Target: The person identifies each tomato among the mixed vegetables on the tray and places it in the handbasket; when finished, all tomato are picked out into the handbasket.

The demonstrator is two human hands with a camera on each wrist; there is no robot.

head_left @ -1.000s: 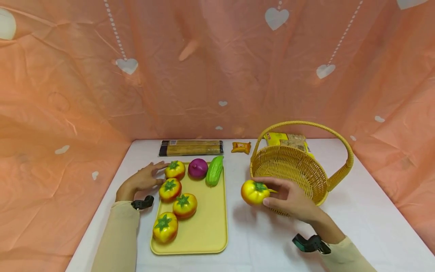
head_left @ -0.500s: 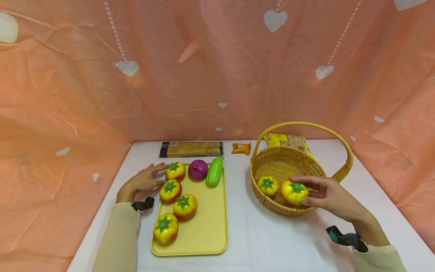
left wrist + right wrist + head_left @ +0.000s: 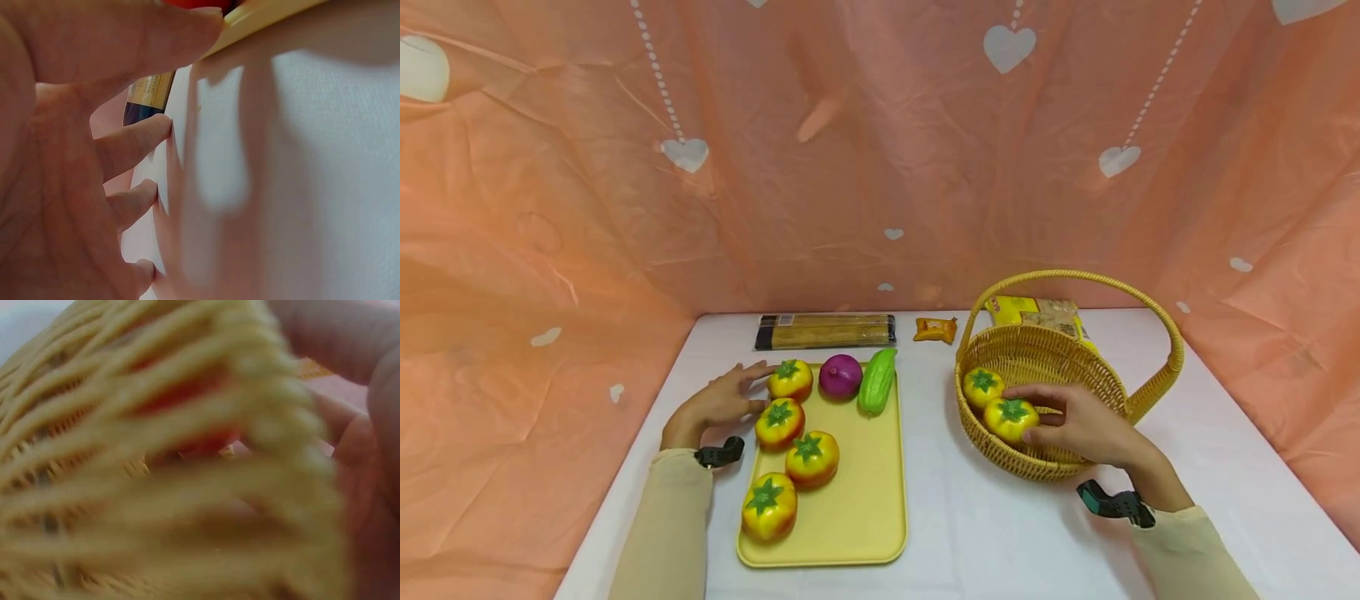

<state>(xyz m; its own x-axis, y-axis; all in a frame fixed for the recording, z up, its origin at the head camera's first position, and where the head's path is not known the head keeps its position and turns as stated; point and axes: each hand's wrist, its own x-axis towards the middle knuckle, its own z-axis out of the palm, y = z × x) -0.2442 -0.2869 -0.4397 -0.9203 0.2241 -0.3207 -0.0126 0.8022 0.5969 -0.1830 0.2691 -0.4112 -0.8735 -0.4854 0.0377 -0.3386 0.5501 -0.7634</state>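
Note:
My right hand (image 3: 1078,423) reaches into the yellow wicker basket (image 3: 1116,398) and grips a yellow-red toy tomato (image 3: 1011,422) with a green leafy top, thumb on the near side. Another tomato (image 3: 982,388) lies beside it against the basket's left wall. In the right wrist view the basket weave (image 3: 125,506) is blurred and covers most of the red tomato skin. My left hand (image 3: 715,406) rests on the table at the tray's left edge, fingers spread. Its fingertips are close to the far-left tomato (image 3: 790,381) on the yellow tray (image 3: 865,500); whether they touch it, I cannot tell.
On the tray are more tomatoes (image 3: 769,508), a purple onion (image 3: 840,377) and a green cucumber-like vegetable (image 3: 877,382). Behind stand a flat pack of brown sticks (image 3: 827,331), a small orange packet (image 3: 936,329) and a yellow bag (image 3: 1037,313). The basket's tall handle (image 3: 1075,275) arches overhead.
My right hand has carried its tomato from left of the basket into it, then leftward. The other basket tomato has shifted back and left. My left hand stays put.

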